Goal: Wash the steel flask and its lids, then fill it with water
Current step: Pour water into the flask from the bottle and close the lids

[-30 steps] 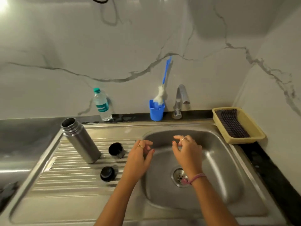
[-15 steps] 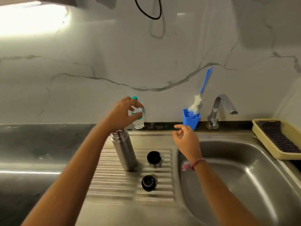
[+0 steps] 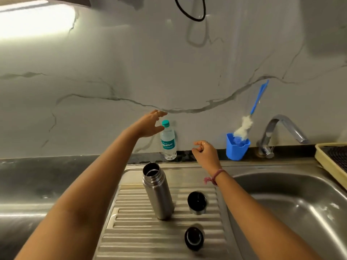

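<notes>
Left hand [image 3: 150,125] off water bottle [image 3: 168,142] now

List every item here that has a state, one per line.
steel flask: upright, uncapped
lids: both off, on the drainboard
water bottle: upright, capped
tap: not running
left hand: open, beside the bottle cap
right hand: loosely curled, holding nothing

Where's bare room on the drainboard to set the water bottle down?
Free: the ribbed drainboard left of the flask, and the flat strip behind it. Crowded: right of the flask, where the two lids sit beside the sink.
</notes>
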A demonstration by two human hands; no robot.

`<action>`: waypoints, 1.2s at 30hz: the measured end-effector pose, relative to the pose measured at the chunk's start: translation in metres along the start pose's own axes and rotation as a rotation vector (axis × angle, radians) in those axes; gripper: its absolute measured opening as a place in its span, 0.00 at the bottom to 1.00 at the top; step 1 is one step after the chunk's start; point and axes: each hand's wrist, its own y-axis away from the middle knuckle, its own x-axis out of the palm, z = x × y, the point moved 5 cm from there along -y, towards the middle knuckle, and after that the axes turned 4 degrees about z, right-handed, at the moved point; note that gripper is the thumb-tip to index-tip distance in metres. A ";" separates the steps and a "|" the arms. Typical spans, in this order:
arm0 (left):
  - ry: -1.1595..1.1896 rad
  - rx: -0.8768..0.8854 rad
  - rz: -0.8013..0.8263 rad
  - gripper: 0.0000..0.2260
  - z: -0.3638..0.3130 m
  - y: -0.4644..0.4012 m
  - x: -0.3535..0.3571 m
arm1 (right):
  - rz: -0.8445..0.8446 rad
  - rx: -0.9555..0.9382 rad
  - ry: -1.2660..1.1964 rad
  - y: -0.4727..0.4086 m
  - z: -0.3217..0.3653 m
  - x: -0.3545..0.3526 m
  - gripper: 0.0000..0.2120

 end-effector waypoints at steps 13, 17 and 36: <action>-0.007 -0.040 0.121 0.24 0.031 -0.057 0.046 | -0.006 0.019 0.049 -0.025 -0.019 0.017 0.09; 0.061 -0.139 0.059 0.21 0.036 -0.058 0.046 | -0.012 0.045 0.035 -0.019 -0.026 0.014 0.08; 0.270 -0.082 -0.312 0.19 -0.030 0.004 -0.039 | 0.070 -0.023 -0.050 0.018 -0.012 -0.042 0.09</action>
